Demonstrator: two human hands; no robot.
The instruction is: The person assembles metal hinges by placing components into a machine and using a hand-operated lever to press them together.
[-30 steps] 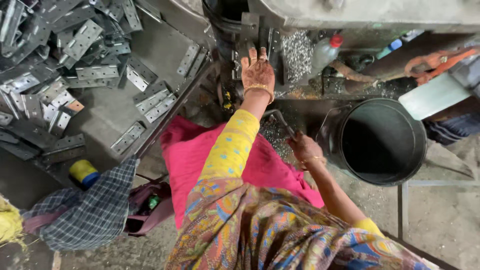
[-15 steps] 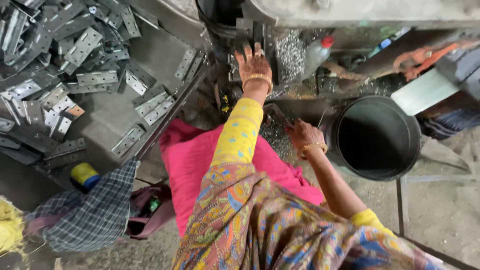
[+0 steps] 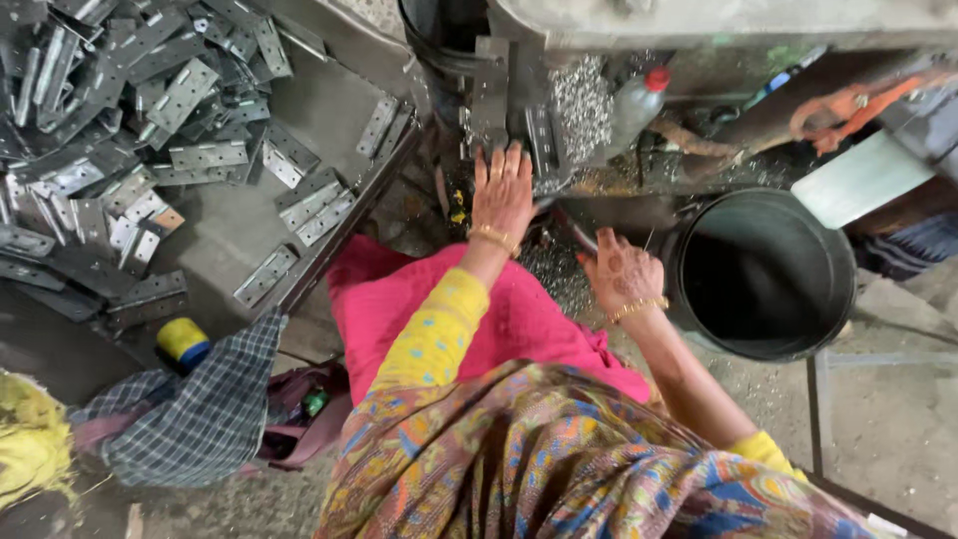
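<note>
My left hand (image 3: 504,195) lies flat, fingers spread, on the bed of a grey metal press machine (image 3: 499,80), just below a small hinge plate (image 3: 540,140) standing in the machine. My right hand (image 3: 621,274) is closed around a thin dark lever (image 3: 577,236) with a reddish grip, beside a round dark bucket (image 3: 763,274). Metal shavings (image 3: 582,100) are piled on the machine. Both wrists wear gold bangles, and a pink cloth (image 3: 399,299) covers my lap.
A sloping grey tray (image 3: 249,215) at the left holds several flat metal hinge plates (image 3: 205,155). A plastic bottle with a red cap (image 3: 639,105) stands on the machine. A checked cloth (image 3: 200,419) and a yellow-blue tape roll (image 3: 183,341) lie at lower left.
My left hand has drawn back from deeper in the machine toward me. My right hand has shifted slightly up along the lever.
</note>
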